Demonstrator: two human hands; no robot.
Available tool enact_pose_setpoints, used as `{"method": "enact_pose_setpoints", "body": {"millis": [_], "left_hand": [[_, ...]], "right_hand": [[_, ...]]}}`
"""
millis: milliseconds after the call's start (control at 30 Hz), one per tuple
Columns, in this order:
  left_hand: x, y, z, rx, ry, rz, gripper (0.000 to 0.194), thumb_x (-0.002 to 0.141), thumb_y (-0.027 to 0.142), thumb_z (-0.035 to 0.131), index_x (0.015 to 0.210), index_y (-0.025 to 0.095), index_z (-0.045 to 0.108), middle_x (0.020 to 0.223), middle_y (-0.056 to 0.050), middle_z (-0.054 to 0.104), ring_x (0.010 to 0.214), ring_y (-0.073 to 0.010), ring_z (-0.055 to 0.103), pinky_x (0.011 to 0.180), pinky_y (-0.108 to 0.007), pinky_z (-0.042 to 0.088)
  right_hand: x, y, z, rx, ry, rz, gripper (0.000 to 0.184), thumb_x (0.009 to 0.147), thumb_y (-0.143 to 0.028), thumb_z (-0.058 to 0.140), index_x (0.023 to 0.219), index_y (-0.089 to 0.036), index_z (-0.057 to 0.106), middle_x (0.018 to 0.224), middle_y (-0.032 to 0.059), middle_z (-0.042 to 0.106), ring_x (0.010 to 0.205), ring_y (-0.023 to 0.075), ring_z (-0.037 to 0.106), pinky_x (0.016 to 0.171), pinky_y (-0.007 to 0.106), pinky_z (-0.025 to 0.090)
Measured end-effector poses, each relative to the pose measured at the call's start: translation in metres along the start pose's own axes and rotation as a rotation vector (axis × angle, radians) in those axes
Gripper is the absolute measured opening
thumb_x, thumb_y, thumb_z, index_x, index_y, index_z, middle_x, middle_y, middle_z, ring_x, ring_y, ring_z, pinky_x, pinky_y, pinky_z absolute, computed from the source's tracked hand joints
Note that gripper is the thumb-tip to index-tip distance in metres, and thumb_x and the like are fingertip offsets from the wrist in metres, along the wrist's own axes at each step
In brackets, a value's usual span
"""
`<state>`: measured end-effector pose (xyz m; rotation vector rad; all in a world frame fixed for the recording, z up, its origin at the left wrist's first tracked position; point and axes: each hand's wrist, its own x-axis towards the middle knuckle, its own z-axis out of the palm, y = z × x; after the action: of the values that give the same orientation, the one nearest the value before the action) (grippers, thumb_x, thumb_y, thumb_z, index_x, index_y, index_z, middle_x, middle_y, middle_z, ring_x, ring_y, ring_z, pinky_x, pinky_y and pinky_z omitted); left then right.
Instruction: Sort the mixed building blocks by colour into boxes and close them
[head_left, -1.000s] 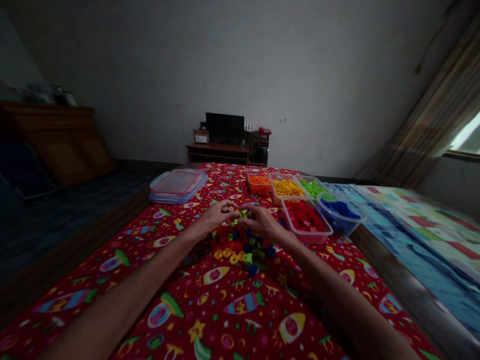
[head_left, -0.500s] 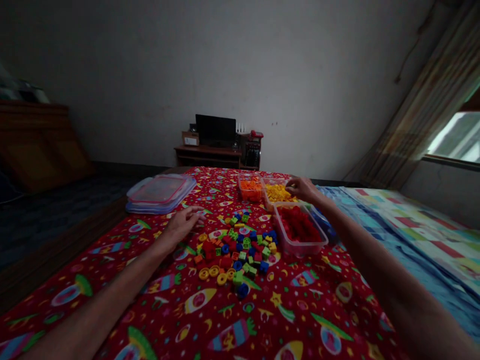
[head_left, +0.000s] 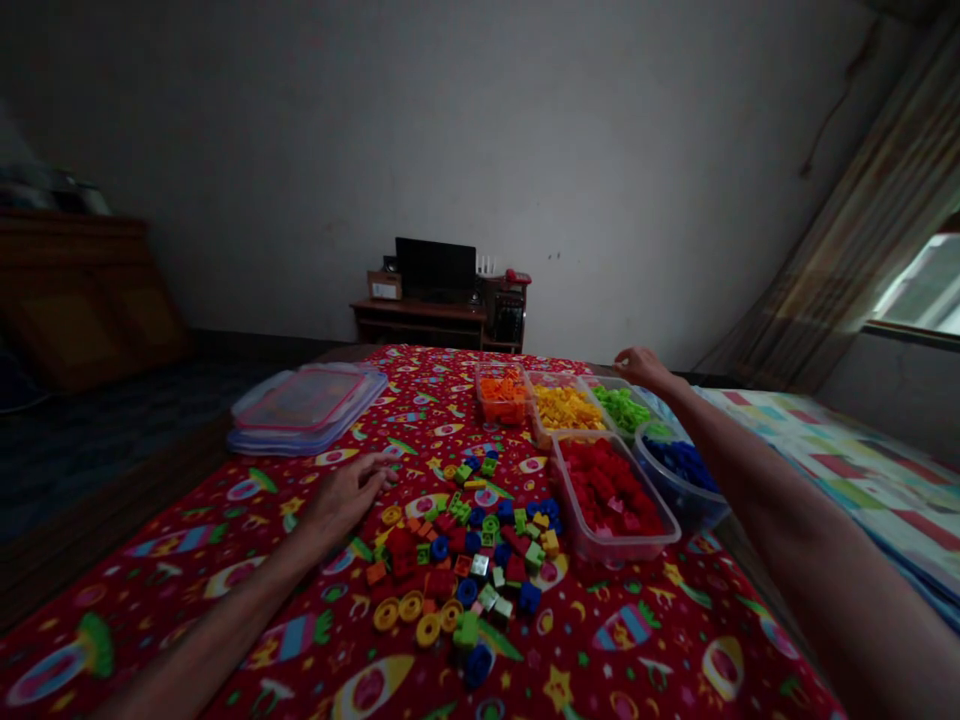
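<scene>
My left hand point(head_left: 346, 497) rests on the red patterned cloth with its fingers loosely stretched out, left of a loose pile of toy building bricks point(head_left: 480, 567) in red, blue, green, yellow and orange. Raised over the far edge of the box of green bricks point(head_left: 621, 408) is my right hand point(head_left: 643, 366), its fingers drawn together. Whether something small sits between those fingers is hidden. Around it stand boxes of yellow bricks point(head_left: 568, 408), red bricks point(head_left: 611, 488) and orange bricks point(head_left: 502, 395). A round tub of blue bricks point(head_left: 681, 463) lies under my right forearm.
Stacked clear lids point(head_left: 304, 408) lie at the left edge of the cloth point(head_left: 420, 680). A bed with a checked cover point(head_left: 847, 440) is at the right. Against the far wall stands a desk point(head_left: 420, 310) with a monitor point(head_left: 436, 266).
My right hand has moved right, from over the yellow bricks to the far side of the green ones. My left hand stays near the pile. The view has shifted, showing more of the green and blue containers.
</scene>
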<state>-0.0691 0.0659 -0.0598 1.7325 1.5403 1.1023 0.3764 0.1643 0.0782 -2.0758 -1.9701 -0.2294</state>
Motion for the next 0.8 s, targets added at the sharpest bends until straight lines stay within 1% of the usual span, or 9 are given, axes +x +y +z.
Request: {"method": "enact_pose_setpoints", "body": {"millis": [100,167,267,333,433,500,600,667,800], "left_hand": [[0.000,0.002,0.000,0.045,-0.020,0.006,0.040,0.065,0.041,0.048,0.092,0.016,0.064,0.079,-0.006,0.071,0.073,-0.0226,0.065,0.069,-0.032,0.050],[0.000,0.002,0.001,0.062,-0.024,0.012,0.042,0.065,0.042,0.047,0.094,0.016,0.064,0.080,-0.007,0.071,0.074,-0.0227,0.065,0.070,-0.031,0.050],[-0.001,0.002,0.001,0.060,-0.025,0.026,0.045,0.066,0.042,0.046,0.097,0.015,0.063,0.082,-0.007,0.071,0.074,-0.0227,0.065,0.070,-0.031,0.050],[-0.001,0.002,0.002,0.057,-0.025,0.037,0.045,0.066,0.042,0.047,0.097,0.015,0.064,0.082,-0.007,0.071,0.075,-0.0229,0.065,0.070,-0.031,0.050],[-0.002,0.004,0.002,0.048,-0.047,0.060,0.040,0.065,0.042,0.051,0.093,0.017,0.066,0.081,-0.006,0.072,0.077,-0.0235,0.065,0.070,-0.031,0.050],[-0.002,0.007,0.003,0.013,-0.087,0.063,0.038,0.065,0.041,0.052,0.091,0.017,0.066,0.081,-0.007,0.072,0.077,-0.0235,0.066,0.070,-0.031,0.050],[-0.005,0.016,0.007,-0.005,-0.156,0.081,0.038,0.067,0.040,0.051,0.093,0.016,0.066,0.084,-0.008,0.072,0.078,-0.0233,0.066,0.071,-0.033,0.051],[-0.008,0.023,0.011,0.044,-0.209,0.157,0.038,0.070,0.039,0.051,0.096,0.016,0.067,0.091,-0.009,0.072,0.084,-0.0238,0.066,0.077,-0.034,0.051],[-0.016,0.039,0.019,0.141,-0.306,0.346,0.039,0.075,0.037,0.051,0.104,0.016,0.067,0.106,-0.010,0.069,0.097,-0.0243,0.063,0.088,-0.035,0.048]], "right_hand": [[-0.008,-0.012,-0.008,0.045,-0.012,-0.046,0.028,0.085,-0.014,0.046,0.098,-0.005,0.069,0.080,0.0151,0.070,0.072,0.0157,0.063,0.067,0.022,0.044],[-0.020,-0.027,-0.016,0.110,-0.037,-0.107,0.028,0.085,-0.016,0.046,0.097,-0.008,0.069,0.077,0.0116,0.071,0.066,0.0132,0.062,0.062,0.020,0.044],[-0.049,-0.060,-0.022,0.244,-0.046,-0.266,0.026,0.085,-0.019,0.046,0.094,-0.010,0.069,0.073,0.0089,0.069,0.064,0.0120,0.060,0.058,0.019,0.042],[-0.075,-0.087,-0.018,0.287,-0.039,-0.388,0.024,0.084,-0.020,0.048,0.091,-0.011,0.069,0.072,0.0068,0.068,0.063,0.0112,0.058,0.057,0.020,0.039],[-0.111,-0.125,0.003,0.295,-0.133,-0.557,0.020,0.081,-0.016,0.050,0.082,-0.012,0.069,0.068,0.0041,0.064,0.059,0.0102,0.052,0.055,0.021,0.035],[-0.129,-0.148,0.026,0.295,-0.167,-0.606,0.019,0.080,-0.014,0.051,0.084,-0.013,0.069,0.072,0.0049,0.064,0.063,0.0112,0.052,0.057,0.022,0.036],[-0.142,-0.174,0.059,0.232,-0.155,-0.534,0.020,0.078,-0.013,0.054,0.094,-0.013,0.067,0.084,0.0090,0.066,0.074,0.0150,0.056,0.063,0.023,0.038],[-0.146,-0.186,0.074,0.191,-0.176,-0.506,0.020,0.077,-0.015,0.057,0.094,-0.013,0.067,0.087,0.0106,0.066,0.078,0.0172,0.058,0.066,0.024,0.040],[-0.149,-0.191,0.081,0.210,-0.152,-0.453,0.024,0.078,-0.018,0.058,0.100,-0.012,0.066,0.093,0.0134,0.066,0.086,0.0212,0.060,0.073,0.028,0.043]]}}
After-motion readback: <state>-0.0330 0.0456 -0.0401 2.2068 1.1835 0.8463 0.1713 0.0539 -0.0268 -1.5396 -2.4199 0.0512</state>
